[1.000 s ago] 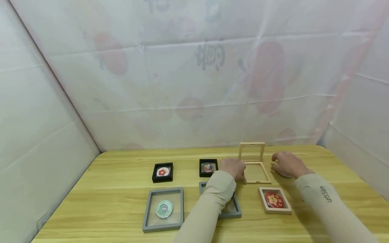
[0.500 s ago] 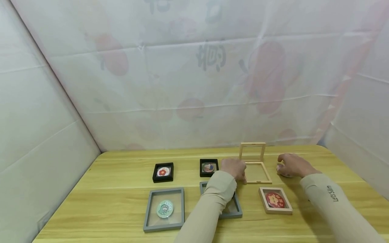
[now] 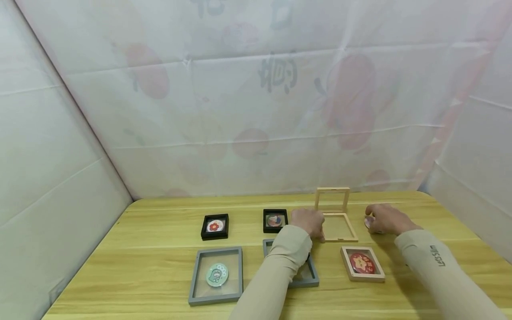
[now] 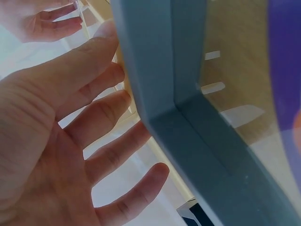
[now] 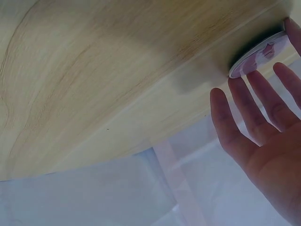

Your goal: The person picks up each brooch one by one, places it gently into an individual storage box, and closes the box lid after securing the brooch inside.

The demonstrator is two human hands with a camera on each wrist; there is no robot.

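Note:
A pale wooden display frame (image 3: 351,227) lies on the table with its lid (image 3: 333,189) raised upright at the back. My left hand (image 3: 307,222) holds the left side of this frame, its thumb and fingertips at the edge in the left wrist view. To the right of the frame, my right hand (image 3: 388,218) pinches a round badge (image 5: 263,54) with a pink and white picture. The badge is tilted up on its edge at the table surface, partly covered by the fingers in the head view.
A smaller wooden frame with a red badge (image 3: 362,263) is nearer me. Two black frames, one with a flower badge (image 3: 214,226), stand left. A grey frame (image 3: 313,278) is partly under my left forearm; another grey frame (image 3: 240,275) lies farther left. White cloth walls (image 3: 256,111) surround the table.
My right hand has shifted slightly right, and the badge has gone from lying nearly flat to tilted up in its fingers. My left hand has stayed at the wooden frame.

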